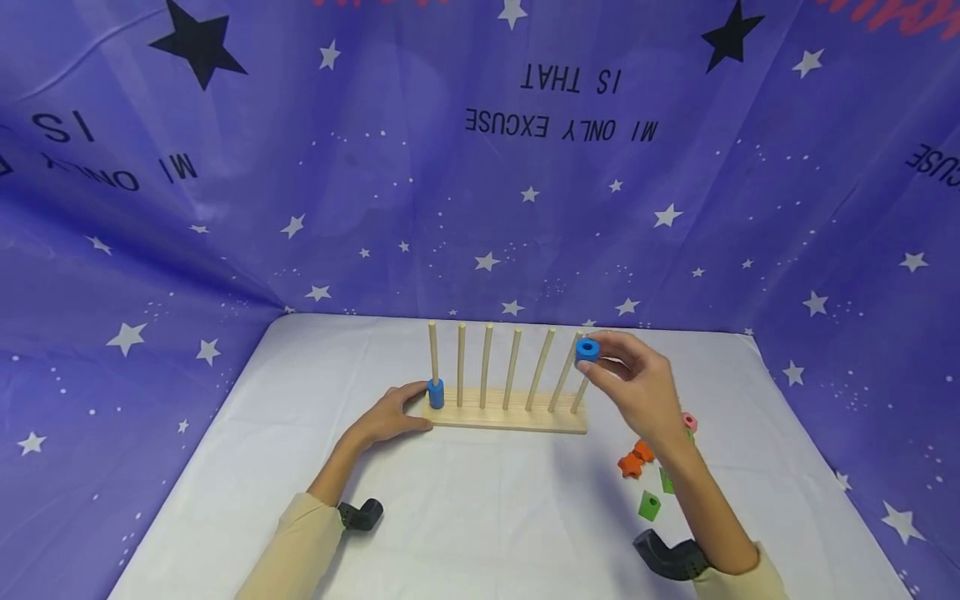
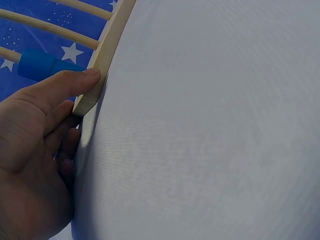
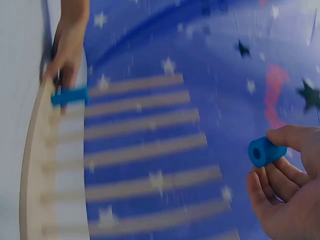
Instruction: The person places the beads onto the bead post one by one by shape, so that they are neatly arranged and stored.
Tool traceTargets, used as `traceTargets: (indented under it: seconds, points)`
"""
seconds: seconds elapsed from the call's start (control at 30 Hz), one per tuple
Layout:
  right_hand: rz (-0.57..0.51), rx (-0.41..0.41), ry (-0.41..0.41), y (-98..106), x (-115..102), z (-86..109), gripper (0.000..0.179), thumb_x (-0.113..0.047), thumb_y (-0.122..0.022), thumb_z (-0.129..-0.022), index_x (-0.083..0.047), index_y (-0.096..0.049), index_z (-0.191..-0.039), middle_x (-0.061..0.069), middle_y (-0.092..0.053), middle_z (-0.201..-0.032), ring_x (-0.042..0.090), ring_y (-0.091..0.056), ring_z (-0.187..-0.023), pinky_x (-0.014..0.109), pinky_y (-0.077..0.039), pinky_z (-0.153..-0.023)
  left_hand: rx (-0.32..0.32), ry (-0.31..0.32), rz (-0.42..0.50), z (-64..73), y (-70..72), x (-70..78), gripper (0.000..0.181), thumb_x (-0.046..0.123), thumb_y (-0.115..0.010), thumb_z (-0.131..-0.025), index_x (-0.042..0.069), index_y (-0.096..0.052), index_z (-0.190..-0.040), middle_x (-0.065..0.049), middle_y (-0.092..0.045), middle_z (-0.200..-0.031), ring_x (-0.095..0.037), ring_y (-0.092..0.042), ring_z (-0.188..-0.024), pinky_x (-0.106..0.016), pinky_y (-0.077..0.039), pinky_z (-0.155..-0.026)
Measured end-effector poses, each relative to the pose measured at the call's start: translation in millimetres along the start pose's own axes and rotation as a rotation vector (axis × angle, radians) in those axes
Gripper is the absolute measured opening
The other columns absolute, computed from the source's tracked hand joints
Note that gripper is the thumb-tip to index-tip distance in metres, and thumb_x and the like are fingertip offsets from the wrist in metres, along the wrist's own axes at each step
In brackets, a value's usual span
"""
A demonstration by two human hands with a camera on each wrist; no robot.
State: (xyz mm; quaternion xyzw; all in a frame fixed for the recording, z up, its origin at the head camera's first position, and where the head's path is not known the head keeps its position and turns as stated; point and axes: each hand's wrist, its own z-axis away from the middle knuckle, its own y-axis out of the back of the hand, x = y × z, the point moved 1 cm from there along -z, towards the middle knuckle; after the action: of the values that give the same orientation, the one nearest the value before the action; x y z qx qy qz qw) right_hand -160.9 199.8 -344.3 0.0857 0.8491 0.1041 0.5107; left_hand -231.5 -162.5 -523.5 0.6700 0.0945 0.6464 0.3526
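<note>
A wooden peg board [image 1: 510, 422] with a row of several upright pegs stands on the white table. Blue cylinder beads [image 1: 437, 394] sit low on its leftmost peg. My left hand [image 1: 392, 414] grips the board's left end, the thumb [image 2: 75, 80] lying along the front edge beside the blue beads. Up at the right end of the pegs, my right hand [image 1: 637, 383] pinches another blue cylinder bead [image 3: 266, 151] between thumb and fingers. This bead has a round hole through it, turned toward the pegs in the right wrist view, and it is apart from them.
On the table to the right lie orange flower-shaped beads [image 1: 632, 465], green beads [image 1: 649, 505] and a pink bead [image 1: 689, 422], partly hidden by my right forearm. A purple star-patterned cloth [image 1: 487, 208] hangs behind the table.
</note>
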Motion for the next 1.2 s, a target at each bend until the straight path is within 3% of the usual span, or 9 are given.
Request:
traceTargets:
  seconds: [0.13,0.27,0.47,0.7,0.87,0.97,1.2]
  points:
    - [-0.104,-0.072,0.070,-42,-8,-14.6,0.033,0.008,-0.071,-0.087,0.007,-0.065,-0.119,0.016,-0.066,-0.111,0.017,-0.066,-0.101,0.030,-0.053,-0.092,-0.003,-0.001,0.001,0.1,0.7,0.3,0.078,0.023,-0.080,-0.082,0.002,-0.045,-0.148,-0.022,-0.044,-0.150,-0.042,-0.037,-0.135,-0.060,-0.027,-0.112]
    - [-0.186,-0.110,0.083,-81,-11,-29.2,0.035,0.006,-0.071,-0.087,0.007,-0.063,-0.121,0.016,-0.066,-0.113,0.021,-0.065,-0.103,0.033,-0.051,-0.097,-0.002,0.007,-0.013,-0.4,0.9,-0.2,0.078,0.023,-0.081,-0.081,0.004,-0.046,-0.148,-0.021,-0.045,-0.149,-0.042,-0.038,-0.134,-0.060,-0.028,-0.111]
    - [-0.209,-0.106,0.094,-123,-9,-48.2,0.035,0.000,-0.071,-0.090,0.006,-0.062,-0.124,0.016,-0.066,-0.114,0.026,-0.063,-0.109,0.035,-0.044,-0.105,-0.002,0.012,-0.027,-2.2,-0.3,-2.0,0.077,0.024,-0.082,-0.082,0.005,-0.047,-0.148,-0.020,-0.046,-0.149,-0.041,-0.040,-0.133,-0.060,-0.030,-0.111]
    - [-0.219,-0.081,0.145,-148,-11,-61.1,0.035,0.000,-0.071,-0.091,0.005,-0.062,-0.124,0.019,-0.066,-0.118,0.030,-0.062,-0.111,0.037,-0.044,-0.104,-0.011,0.029,-0.025,-1.8,0.6,-1.7,0.078,0.024,-0.081,-0.083,0.006,-0.045,-0.149,-0.019,-0.046,-0.149,-0.040,-0.040,-0.132,-0.059,-0.030,-0.110]
    - [-0.215,-0.099,0.148,-160,-11,-64.9,0.035,0.000,-0.070,-0.091,0.004,-0.062,-0.124,0.015,-0.065,-0.117,0.025,-0.062,-0.111,0.033,-0.046,-0.103,-0.011,0.022,-0.007,-2.5,2.1,0.1,0.078,0.025,-0.081,-0.084,0.005,-0.045,-0.150,-0.019,-0.045,-0.150,-0.040,-0.039,-0.132,-0.059,-0.029,-0.111]
    - [-0.204,-0.086,0.149,-167,-7,-66.7,0.035,0.000,-0.070,-0.090,0.004,-0.061,-0.123,0.014,-0.066,-0.114,0.024,-0.062,-0.109,0.038,-0.047,-0.101,-0.018,0.024,-0.011,-2.6,2.3,0.0,0.078,0.026,-0.081,-0.084,0.005,-0.044,-0.150,-0.019,-0.044,-0.150,-0.040,-0.038,-0.133,-0.059,-0.028,-0.111]
    - [-0.172,-0.059,0.079,-180,5,-68.7,0.035,-0.005,-0.072,-0.090,0.001,-0.061,-0.123,0.010,-0.067,-0.113,0.020,-0.063,-0.109,0.038,-0.048,-0.098,-0.019,0.025,-0.010,-1.3,1.5,-0.6,0.078,0.024,-0.081,-0.083,0.005,-0.045,-0.149,-0.020,-0.045,-0.149,-0.041,-0.038,-0.132,-0.061,-0.029,-0.110]
